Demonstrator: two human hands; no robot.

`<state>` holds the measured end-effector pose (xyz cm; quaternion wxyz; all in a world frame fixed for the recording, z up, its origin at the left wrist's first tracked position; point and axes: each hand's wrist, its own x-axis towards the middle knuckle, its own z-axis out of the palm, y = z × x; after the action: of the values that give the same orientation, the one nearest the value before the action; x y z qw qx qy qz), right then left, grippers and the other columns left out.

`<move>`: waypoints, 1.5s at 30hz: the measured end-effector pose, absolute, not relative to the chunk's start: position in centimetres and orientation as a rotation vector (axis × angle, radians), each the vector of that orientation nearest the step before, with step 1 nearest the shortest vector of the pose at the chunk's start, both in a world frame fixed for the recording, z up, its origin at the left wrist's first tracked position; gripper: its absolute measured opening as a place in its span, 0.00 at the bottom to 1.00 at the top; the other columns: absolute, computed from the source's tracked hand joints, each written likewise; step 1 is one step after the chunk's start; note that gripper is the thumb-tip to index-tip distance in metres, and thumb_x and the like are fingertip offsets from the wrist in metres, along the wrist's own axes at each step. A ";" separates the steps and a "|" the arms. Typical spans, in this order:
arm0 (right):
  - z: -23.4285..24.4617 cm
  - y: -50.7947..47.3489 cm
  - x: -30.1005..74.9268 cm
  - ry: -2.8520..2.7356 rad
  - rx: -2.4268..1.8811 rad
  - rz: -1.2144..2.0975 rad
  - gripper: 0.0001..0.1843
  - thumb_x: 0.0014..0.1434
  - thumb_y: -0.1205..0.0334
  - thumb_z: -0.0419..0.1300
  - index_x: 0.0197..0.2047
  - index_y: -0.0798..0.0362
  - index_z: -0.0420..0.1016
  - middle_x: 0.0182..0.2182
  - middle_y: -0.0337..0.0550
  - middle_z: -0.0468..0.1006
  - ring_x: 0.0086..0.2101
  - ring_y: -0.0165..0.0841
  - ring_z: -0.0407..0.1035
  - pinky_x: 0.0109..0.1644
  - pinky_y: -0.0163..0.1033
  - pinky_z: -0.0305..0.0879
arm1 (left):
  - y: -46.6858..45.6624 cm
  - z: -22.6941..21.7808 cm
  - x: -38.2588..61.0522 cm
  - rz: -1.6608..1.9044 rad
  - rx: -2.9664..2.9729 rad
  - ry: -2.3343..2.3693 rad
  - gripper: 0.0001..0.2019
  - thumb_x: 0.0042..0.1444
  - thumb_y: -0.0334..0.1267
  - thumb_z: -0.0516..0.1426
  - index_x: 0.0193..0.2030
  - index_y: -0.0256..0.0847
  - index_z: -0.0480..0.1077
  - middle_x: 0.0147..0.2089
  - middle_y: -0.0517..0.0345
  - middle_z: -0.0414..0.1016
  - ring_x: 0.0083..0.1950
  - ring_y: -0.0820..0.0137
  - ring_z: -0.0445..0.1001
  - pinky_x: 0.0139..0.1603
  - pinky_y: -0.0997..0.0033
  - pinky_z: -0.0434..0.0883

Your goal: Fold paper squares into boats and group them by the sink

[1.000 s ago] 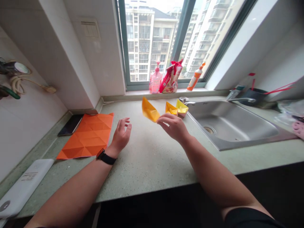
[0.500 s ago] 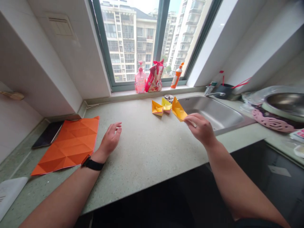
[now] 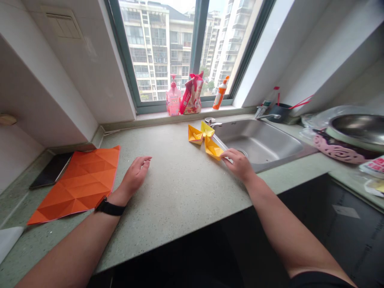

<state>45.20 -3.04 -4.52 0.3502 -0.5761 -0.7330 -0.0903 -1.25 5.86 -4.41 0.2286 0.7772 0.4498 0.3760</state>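
My right hand point(image 3: 238, 164) sits at the counter's edge by the sink, its fingers closed on the end of an orange-yellow paper boat point(image 3: 213, 148). That boat rests low against the sink rim. Just behind it stand two more folded paper boats, an orange one point(image 3: 195, 134) and a yellow one point(image 3: 207, 129). My left hand point(image 3: 135, 174) lies open and palm down on the speckled green counter point(image 3: 177, 192), holding nothing. The nearest thing to it is a creased orange paper sheet point(image 3: 78, 186), off to its left.
A black phone point(image 3: 51, 170) lies beyond the orange sheet. A steel sink point(image 3: 258, 144) with a faucet point(image 3: 267, 116) fills the counter's right side. A pink pump bottle point(image 3: 173, 101), a red bag point(image 3: 191, 95) and an orange bottle point(image 3: 220, 93) stand on the sill. A steel pan point(image 3: 357, 130) sits far right.
My right hand has lowered the orange-yellow boat from the air to the counter beside the sink. The view has tilted down slightly, and my left hand has barely moved.
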 end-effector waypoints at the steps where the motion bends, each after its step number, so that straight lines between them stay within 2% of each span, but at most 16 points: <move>1: -4.6 -2.8 45.3 -1.897 -1.505 -0.227 0.11 0.71 0.61 0.60 0.41 0.47 0.85 0.42 0.49 0.85 0.43 0.46 0.81 0.49 0.48 0.76 | 5.9 -4.4 -1.2 1.030 2.136 1.240 0.22 0.73 0.53 0.49 0.56 0.41 0.76 0.57 0.45 0.80 0.62 0.55 0.77 0.70 0.49 0.72; 6: -4.8 -2.1 44.8 -1.879 -1.532 -0.228 0.11 0.71 0.60 0.60 0.43 0.46 0.85 0.43 0.49 0.84 0.43 0.45 0.81 0.49 0.48 0.76 | 5.8 -4.3 -1.3 1.023 2.113 1.247 0.23 0.72 0.53 0.48 0.57 0.41 0.76 0.58 0.44 0.80 0.62 0.55 0.78 0.71 0.49 0.72; 11: -3.7 -2.8 43.7 -1.813 -1.520 -0.274 0.12 0.70 0.55 0.63 0.50 0.46 0.86 0.49 0.51 0.83 0.45 0.45 0.80 0.51 0.50 0.78 | 5.6 -4.2 -1.1 1.038 2.123 1.243 0.22 0.72 0.53 0.49 0.56 0.41 0.76 0.57 0.45 0.80 0.61 0.54 0.78 0.70 0.49 0.72; 13: -2.4 -3.2 43.2 -1.725 -1.526 -0.309 0.14 0.70 0.52 0.62 0.51 0.48 0.85 0.47 0.51 0.83 0.40 0.43 0.79 0.47 0.49 0.78 | 5.6 -4.0 -1.0 1.053 2.125 1.235 0.22 0.72 0.53 0.49 0.56 0.41 0.77 0.56 0.45 0.80 0.61 0.54 0.78 0.69 0.50 0.72; 16: 0.1 -3.4 42.0 -1.616 -1.462 -0.325 0.14 0.72 0.52 0.60 0.47 0.50 0.85 0.40 0.49 0.84 0.35 0.41 0.78 0.40 0.46 0.76 | 5.5 -3.6 -0.9 1.090 2.122 1.228 0.22 0.71 0.51 0.49 0.54 0.40 0.78 0.54 0.46 0.81 0.58 0.55 0.78 0.66 0.53 0.73; 19: 2.3 -2.7 39.5 -1.591 -1.339 -0.330 0.12 0.71 0.52 0.62 0.40 0.48 0.84 0.35 0.47 0.84 0.32 0.39 0.77 0.39 0.45 0.75 | 5.0 -2.9 -0.8 1.097 2.106 1.248 0.21 0.70 0.51 0.49 0.49 0.40 0.79 0.44 0.50 0.81 0.49 0.57 0.78 0.56 0.58 0.73; 21: 3.3 -1.9 37.0 -1.674 -1.234 -0.248 0.12 0.71 0.53 0.63 0.39 0.47 0.84 0.35 0.45 0.85 0.34 0.39 0.78 0.38 0.44 0.74 | 4.5 -2.4 -0.8 1.039 2.081 1.261 0.21 0.70 0.51 0.49 0.43 0.41 0.79 0.34 0.56 0.76 0.39 0.61 0.76 0.45 0.62 0.70; 23: 3.8 -0.9 34.0 -1.803 -1.155 -0.163 0.12 0.72 0.53 0.62 0.39 0.47 0.84 0.37 0.44 0.87 0.34 0.38 0.79 0.42 0.44 0.75 | 4.0 -2.1 -0.7 0.983 2.082 1.244 0.21 0.70 0.51 0.49 0.35 0.42 0.76 0.27 0.60 0.68 0.33 0.64 0.70 0.38 0.65 0.64; 25: 4.1 0.4 30.8 -1.907 -1.085 -0.108 0.13 0.73 0.53 0.62 0.39 0.47 0.84 0.36 0.42 0.88 0.33 0.36 0.78 0.43 0.43 0.74 | 3.6 -1.9 -0.5 0.967 2.096 1.213 0.23 0.70 0.52 0.49 0.26 0.43 0.66 0.24 0.62 0.61 0.29 0.68 0.64 0.35 0.66 0.57; 27: 4.2 1.6 27.7 -2.001 -1.030 -0.030 0.14 0.74 0.53 0.61 0.40 0.47 0.84 0.35 0.42 0.87 0.32 0.34 0.77 0.42 0.40 0.72 | 3.4 -1.9 -0.4 0.954 2.089 1.178 0.24 0.69 0.53 0.49 0.24 0.44 0.56 0.24 0.64 0.54 0.28 0.70 0.56 0.33 0.66 0.51; 31: 3.6 3.8 22.3 -2.047 -0.963 0.114 0.14 0.73 0.54 0.61 0.38 0.48 0.84 0.34 0.41 0.86 0.30 0.32 0.76 0.39 0.38 0.70 | 3.6 -2.2 -0.1 0.925 2.085 1.181 0.24 0.69 0.55 0.49 0.25 0.44 0.50 0.25 0.64 0.50 0.28 0.71 0.52 0.33 0.65 0.49; 34: 1.8 5.3 19.5 -2.009 -0.947 0.238 0.13 0.72 0.53 0.61 0.38 0.48 0.83 0.31 0.41 0.85 0.30 0.33 0.75 0.39 0.39 0.69 | 3.8 -2.5 -0.2 0.910 2.087 1.208 0.25 0.69 0.55 0.49 0.24 0.44 0.50 0.25 0.64 0.52 0.29 0.72 0.53 0.33 0.65 0.48; 39: -3.0 7.5 17.9 -1.834 -1.082 0.546 0.20 0.69 0.44 0.60 0.33 0.48 0.81 0.26 0.41 0.80 0.28 0.35 0.71 0.37 0.41 0.66 | 3.9 -2.6 -0.3 0.904 2.097 1.257 0.23 0.69 0.52 0.49 0.24 0.43 0.53 0.24 0.64 0.52 0.29 0.72 0.54 0.33 0.65 0.49; 42: -4.8 8.2 18.4 -1.761 -1.107 0.735 0.23 0.67 0.39 0.60 0.35 0.49 0.83 0.25 0.40 0.80 0.29 0.36 0.73 0.37 0.41 0.67 | 3.6 -2.3 -0.2 0.917 2.099 1.271 0.23 0.69 0.49 0.50 0.24 0.43 0.51 0.24 0.64 0.49 0.28 0.72 0.54 0.33 0.65 0.48; 45: -5.3 8.5 19.0 -1.781 -1.094 0.838 0.23 0.66 0.38 0.60 0.36 0.49 0.82 0.25 0.39 0.80 0.29 0.36 0.73 0.38 0.41 0.68 | 2.8 -1.7 0.0 0.964 2.124 1.236 0.23 0.70 0.48 0.51 0.25 0.43 0.51 0.23 0.64 0.51 0.27 0.72 0.53 0.32 0.64 0.48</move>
<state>19.03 8.51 -5.26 0.4305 -0.4387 -0.7138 0.3358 -0.05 2.76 -1.66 0.2485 0.7793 0.4537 0.3536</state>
